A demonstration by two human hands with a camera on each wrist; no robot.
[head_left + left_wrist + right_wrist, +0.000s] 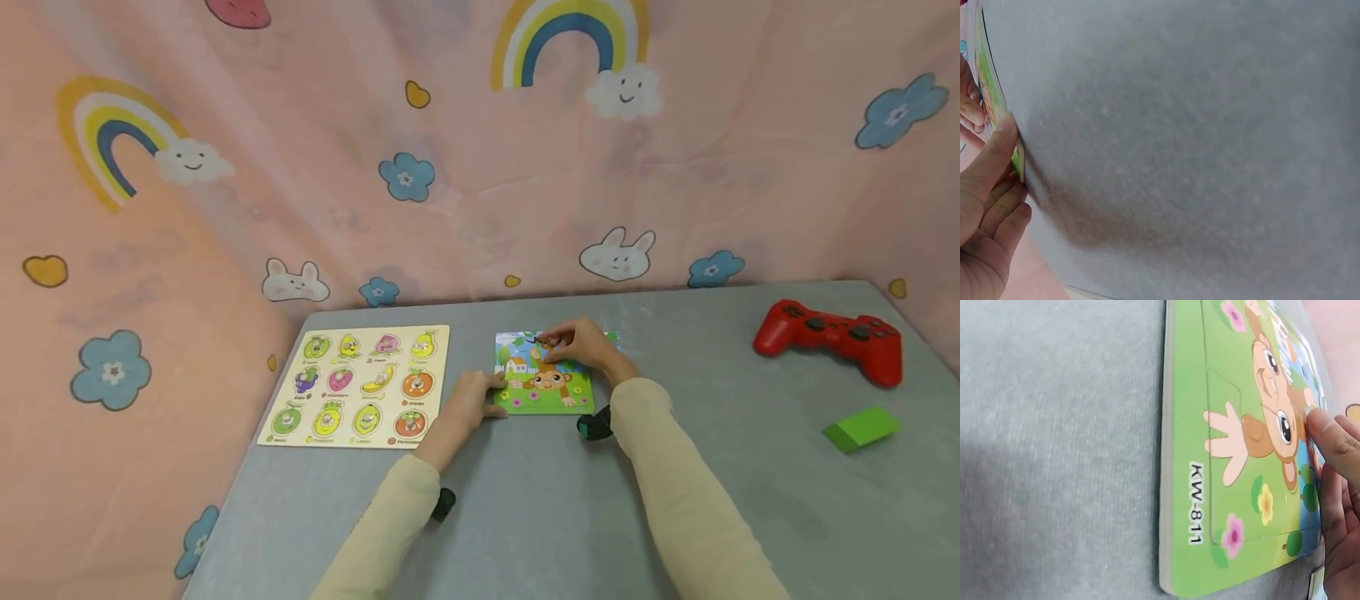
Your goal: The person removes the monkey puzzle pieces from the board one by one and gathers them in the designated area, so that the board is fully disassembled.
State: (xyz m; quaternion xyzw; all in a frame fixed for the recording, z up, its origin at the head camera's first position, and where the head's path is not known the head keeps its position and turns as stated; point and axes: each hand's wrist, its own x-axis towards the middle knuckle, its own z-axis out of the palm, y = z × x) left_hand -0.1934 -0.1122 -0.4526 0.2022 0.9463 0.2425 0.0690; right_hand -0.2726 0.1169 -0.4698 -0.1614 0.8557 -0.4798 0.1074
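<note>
- We see two cream sleeves (382, 529) rise from btm ctr & lower R of the frame, a dark wrist unit by each cuff.
- Grey desk (525, 517) fills most of the lower half; everything lies on it.
- Lower R: green block (862, 429), flat on the desk, apart from the hands.
- Just below ctr: L hand (474, 398); its grip is clamped on the puzzle's lower-L corner, thumb at the btm edge, fingers at the L side, as we also see at far L of the L wrist view.
- Ctr, a bit R: monkey puzzle (551, 381), flat, w/ green grass, flowers, small house. We read "KW-811" on its border in the R wrist view.
- L of ctr: fruit board (356, 387), 3 rows of 4 fruit pics, just beside the L hand & forearm, apart from the puzzle.
- Above ctr of the puzzle: R hand (588, 343), fingers bent, thumb & fingertips close together over its upper part; we can't tell if the grip has a piece btwn them.
- Mid R: red controller (828, 337), beyond the block.
- Whole upper frame: pink backdrop (480, 221) w/ rainbows, bunnies, blue flowers.
</note>
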